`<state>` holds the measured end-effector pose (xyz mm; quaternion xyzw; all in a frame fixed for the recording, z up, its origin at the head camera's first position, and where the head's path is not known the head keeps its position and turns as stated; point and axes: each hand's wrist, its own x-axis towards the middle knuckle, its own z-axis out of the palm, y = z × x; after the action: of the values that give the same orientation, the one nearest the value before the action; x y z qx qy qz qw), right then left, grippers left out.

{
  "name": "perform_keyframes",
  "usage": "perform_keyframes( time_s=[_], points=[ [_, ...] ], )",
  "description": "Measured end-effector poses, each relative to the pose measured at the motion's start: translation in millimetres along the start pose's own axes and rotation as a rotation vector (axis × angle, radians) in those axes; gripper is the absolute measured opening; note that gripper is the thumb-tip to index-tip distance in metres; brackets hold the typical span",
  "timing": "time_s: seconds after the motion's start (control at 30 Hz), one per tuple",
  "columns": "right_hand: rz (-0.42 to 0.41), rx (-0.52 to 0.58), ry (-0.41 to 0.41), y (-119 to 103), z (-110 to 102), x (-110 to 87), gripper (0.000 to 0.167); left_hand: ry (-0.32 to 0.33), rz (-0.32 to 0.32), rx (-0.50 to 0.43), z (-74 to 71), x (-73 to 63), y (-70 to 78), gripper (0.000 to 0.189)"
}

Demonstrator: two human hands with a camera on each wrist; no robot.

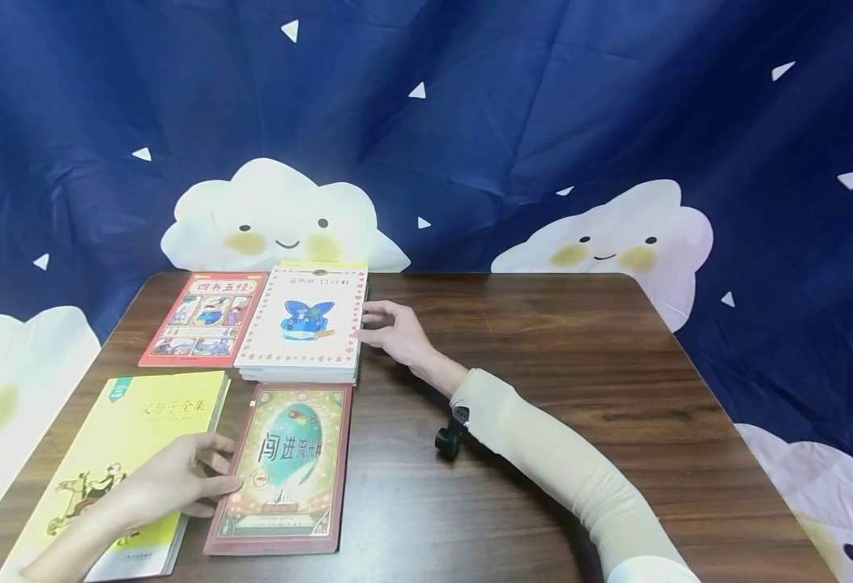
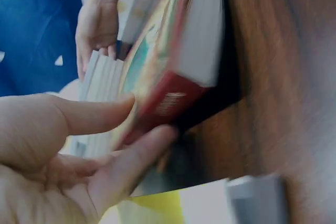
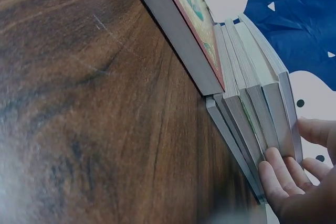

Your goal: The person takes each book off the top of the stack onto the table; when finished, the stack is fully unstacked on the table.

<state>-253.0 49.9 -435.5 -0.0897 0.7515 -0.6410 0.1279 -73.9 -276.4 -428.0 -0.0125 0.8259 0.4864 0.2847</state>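
Note:
A red-bordered book with a green oval cover [image 1: 287,465] lies at the front of the wooden table [image 1: 543,364]. My left hand [image 1: 231,465] pinches its left spine edge; in the left wrist view the thumb [image 2: 105,114] lies on the cover and a finger [image 2: 147,145] runs under the spine. Behind it is a stack of books [image 1: 308,322] topped by a pale cover with a blue butterfly. My right hand [image 1: 369,324] rests with straight fingers against the stack's right side. In the right wrist view its fingertips [image 3: 278,174] touch the page edges of the stack [image 3: 257,103].
A yellow book [image 1: 127,453] lies under my left hand at the front left. At the back left lies a red picture book [image 1: 203,318]. A blue cloth with white clouds [image 1: 280,214] hangs behind the table. A small black camera [image 1: 449,437] is strapped to the right forearm.

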Motion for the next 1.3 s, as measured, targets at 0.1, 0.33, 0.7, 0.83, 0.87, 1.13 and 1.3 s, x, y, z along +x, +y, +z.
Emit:
perform_keyframes(
  time_s=[0.1, 0.33, 0.7, 0.83, 0.87, 1.13, 1.3],
  points=[
    [0.001, 0.007, -0.008, 1, 1, -0.2, 0.054, 0.046, 0.011, 0.097, -8.8, 3.5, 9.1, 0.069],
    [0.004, -0.001, 0.000, -1, 2, -1.5, 0.054, 0.247, 0.096, 0.161, -54.2, 29.2, 28.5, 0.067],
    [0.014, 0.035, 0.017, -2, 2, -1.4, 0.058, 0.253, 0.195, 0.029, -88.8, 91.4, 36.8, 0.068],
    [0.027, 0.050, 0.019, -3, 4, -2.5, 0.059, 0.250, 0.178, 0.046, -87.5, 106.2, 42.8, 0.073],
    [0.031, 0.051, 0.019, -3, 4, -2.6, 0.059, 0.251, 0.179, 0.061, -86.9, 107.9, 44.5, 0.073],
    [0.074, 0.038, 0.049, -6, 12, 0.9, 0.055, 0.292, 0.171, 0.066, -83.4, 119.4, 45.5, 0.064],
    [0.125, 0.055, 0.047, -5, 13, 6.9, 0.052, 0.304, 0.168, 0.060, -82.5, 121.8, 42.0, 0.064]
  ],
)
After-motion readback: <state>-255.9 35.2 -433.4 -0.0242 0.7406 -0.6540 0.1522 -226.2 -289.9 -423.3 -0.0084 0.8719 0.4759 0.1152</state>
